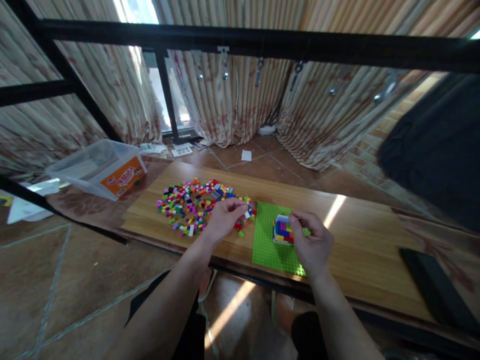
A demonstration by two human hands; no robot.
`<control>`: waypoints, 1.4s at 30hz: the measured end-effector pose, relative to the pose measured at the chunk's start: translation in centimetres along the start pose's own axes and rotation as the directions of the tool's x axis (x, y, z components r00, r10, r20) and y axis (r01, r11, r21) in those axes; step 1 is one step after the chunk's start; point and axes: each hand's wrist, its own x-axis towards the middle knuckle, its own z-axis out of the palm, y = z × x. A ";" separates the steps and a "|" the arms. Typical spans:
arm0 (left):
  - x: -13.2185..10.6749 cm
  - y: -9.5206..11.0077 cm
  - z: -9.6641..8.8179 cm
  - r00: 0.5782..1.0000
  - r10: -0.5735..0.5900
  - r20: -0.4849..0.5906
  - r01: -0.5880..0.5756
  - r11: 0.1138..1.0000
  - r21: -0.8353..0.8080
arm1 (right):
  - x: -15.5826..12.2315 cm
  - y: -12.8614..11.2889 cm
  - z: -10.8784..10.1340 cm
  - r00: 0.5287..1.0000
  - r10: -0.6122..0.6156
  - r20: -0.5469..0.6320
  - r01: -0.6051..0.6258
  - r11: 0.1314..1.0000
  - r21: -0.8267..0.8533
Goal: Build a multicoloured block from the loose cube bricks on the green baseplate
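My left hand hovers over the right edge of a pile of small colourful toy bricks, thumb and fingers pinched. A small white brick shows at its fingertips; whether it is held I cannot tell. On a green studded baseplate stands a low, block-shaped build of stacked bricks, with red, blue, yellow and purple pieces on top and white at its sides. My right hand is at the build's right side, closed in a pinch by its far right corner. Its fingers hide part of the build and whatever they hold.
Baseplate and pile lie on a long wooden table. A clear plastic bin with an orange label stands at the left end, a dark flat device at the right. Beyond runs a black metal rail before curtains. Papers lie on the floor.
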 end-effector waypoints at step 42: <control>1.4 -2.7 8.2 0.990 0.132 0.045 -0.139 0.894 0.425 | 1.0 3.2 -2.0 0.973 0.230 0.004 -0.214 0.914 -0.345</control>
